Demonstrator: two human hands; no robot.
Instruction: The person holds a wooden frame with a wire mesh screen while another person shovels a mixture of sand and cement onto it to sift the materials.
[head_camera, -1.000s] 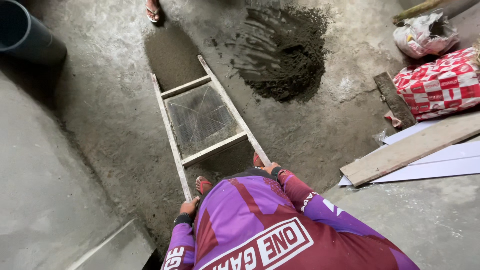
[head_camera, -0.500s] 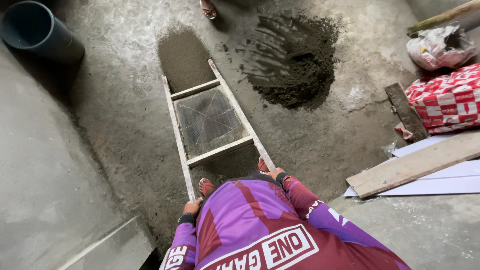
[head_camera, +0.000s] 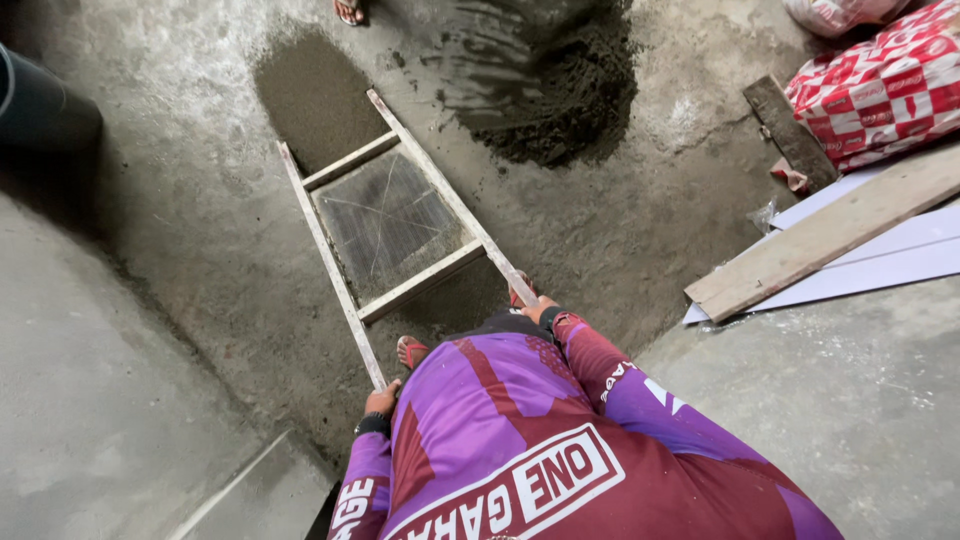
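Observation:
I look down my purple and maroon shirt at a wooden sieve frame (head_camera: 395, 215) with wire mesh between two long rails. It slopes away from me over the grey concrete floor. My left hand (head_camera: 380, 400) grips the end of the left rail. The end of the right rail is in my right hand (head_camera: 532, 305). My sandalled feet (head_camera: 412, 350) stand between the rails. A flat heap of fine sifted sand (head_camera: 315, 95) lies under the frame's far end.
A dark wet mortar pile (head_camera: 565, 95) lies right of the frame. Another person's sandalled foot (head_camera: 348, 10) shows at the top edge. A red-and-white sack (head_camera: 880, 90), wooden plank (head_camera: 830, 235) and white sheets (head_camera: 900, 255) are at right; a dark pipe (head_camera: 40, 110) is at left.
The sieve frame has shifted a little along the floor over the sand heap, and the view has swung slightly. Both hands have stayed on the rail ends.

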